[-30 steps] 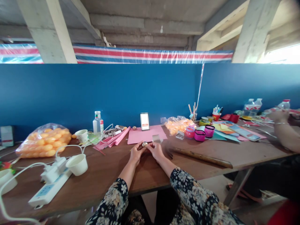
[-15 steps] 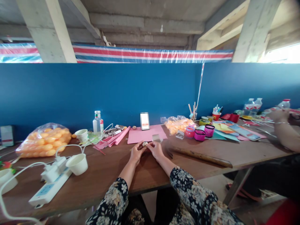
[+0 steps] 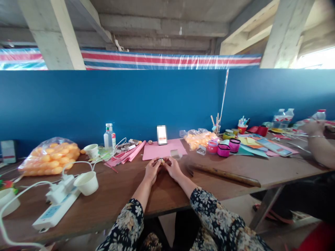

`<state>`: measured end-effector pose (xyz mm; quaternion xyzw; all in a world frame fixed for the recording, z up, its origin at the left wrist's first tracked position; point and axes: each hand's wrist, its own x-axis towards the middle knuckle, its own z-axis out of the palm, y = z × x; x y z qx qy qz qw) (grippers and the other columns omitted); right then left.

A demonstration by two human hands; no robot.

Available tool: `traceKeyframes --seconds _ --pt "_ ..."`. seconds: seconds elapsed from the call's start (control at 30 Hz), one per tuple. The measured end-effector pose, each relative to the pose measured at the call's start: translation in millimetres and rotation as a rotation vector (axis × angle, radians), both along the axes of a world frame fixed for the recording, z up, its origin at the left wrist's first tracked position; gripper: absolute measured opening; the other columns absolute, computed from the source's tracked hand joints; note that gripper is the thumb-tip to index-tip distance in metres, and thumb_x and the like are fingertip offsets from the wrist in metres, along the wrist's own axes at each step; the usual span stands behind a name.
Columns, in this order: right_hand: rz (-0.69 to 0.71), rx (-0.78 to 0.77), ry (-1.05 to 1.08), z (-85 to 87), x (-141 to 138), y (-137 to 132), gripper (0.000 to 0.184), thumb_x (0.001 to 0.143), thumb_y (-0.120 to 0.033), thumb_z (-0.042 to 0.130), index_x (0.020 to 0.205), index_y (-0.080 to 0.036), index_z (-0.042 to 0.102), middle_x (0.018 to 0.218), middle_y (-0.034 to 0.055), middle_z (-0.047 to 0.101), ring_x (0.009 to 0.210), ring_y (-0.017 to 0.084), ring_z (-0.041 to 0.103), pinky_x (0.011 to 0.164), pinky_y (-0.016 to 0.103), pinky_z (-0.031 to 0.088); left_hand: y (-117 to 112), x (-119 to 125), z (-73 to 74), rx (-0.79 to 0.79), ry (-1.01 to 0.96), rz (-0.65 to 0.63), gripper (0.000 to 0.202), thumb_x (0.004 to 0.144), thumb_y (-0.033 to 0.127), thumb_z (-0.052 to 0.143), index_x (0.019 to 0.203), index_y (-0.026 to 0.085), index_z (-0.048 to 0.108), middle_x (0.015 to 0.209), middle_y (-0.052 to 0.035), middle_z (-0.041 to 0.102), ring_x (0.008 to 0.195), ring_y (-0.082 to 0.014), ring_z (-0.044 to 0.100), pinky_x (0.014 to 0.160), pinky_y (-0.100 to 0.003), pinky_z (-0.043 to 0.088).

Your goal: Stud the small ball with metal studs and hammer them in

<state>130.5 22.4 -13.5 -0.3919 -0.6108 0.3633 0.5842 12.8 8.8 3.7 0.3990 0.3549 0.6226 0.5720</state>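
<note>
My left hand [image 3: 152,170] and my right hand [image 3: 173,168] meet above the brown table, at the near edge of a pink paper sheet [image 3: 151,150]. Between their fingertips they pinch a small shiny gold-and-silver round piece [image 3: 162,161]. Fingers cover much of it, so its exact kind is unclear. Just beyond my right hand lies a small clear plastic box [image 3: 176,153]. A phone [image 3: 162,135] stands upright at the sheet's back edge, and a small round metallic ball [image 3: 150,142] rests left of it.
Leftward are a bag of orange balls [image 3: 52,157], a white cup [image 3: 86,183] and a power strip [image 3: 56,209] with cables. A wooden stick [image 3: 227,175] lies to the right, before pink tape rolls [image 3: 223,150]. Another person's arm [image 3: 318,146] is at far right.
My fingers have closed further around the small shiny piece and turned it, so less of it shows. My forearms have hardly moved.
</note>
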Motion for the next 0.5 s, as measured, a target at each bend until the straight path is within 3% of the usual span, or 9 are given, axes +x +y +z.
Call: traceKeyframes --seconds 0.23,0.5 --pt "-0.027 0.034 -0.036 -4.6 0.6 2.7 0.036 0.064 -0.031 0.063 0.096 -0.017 0.055 0.096 0.0069 0.062 0.083 0.018 0.059 0.073 0.03 0.048 -0.1 -0.2 -1.7 -0.02 -0.001 -0.041 0.039 0.062 0.028 0.068 0.097 0.016 0.058 0.086 -0.0067 0.065 0.073 -0.0143 0.06 0.068 -0.028 0.048" --pt "-0.028 0.063 -0.006 -1.0 -0.1 -1.5 0.034 0.068 -0.031 0.06 0.099 -0.017 0.055 0.1 0.0073 0.062 0.085 0.017 0.06 0.074 0.03 0.049 -3.2 -1.3 0.7 0.047 0.003 -0.104 0.036 0.063 0.038 0.065 0.088 0.012 0.064 0.09 -0.009 0.065 0.083 -0.0182 0.059 0.076 -0.032 0.046"
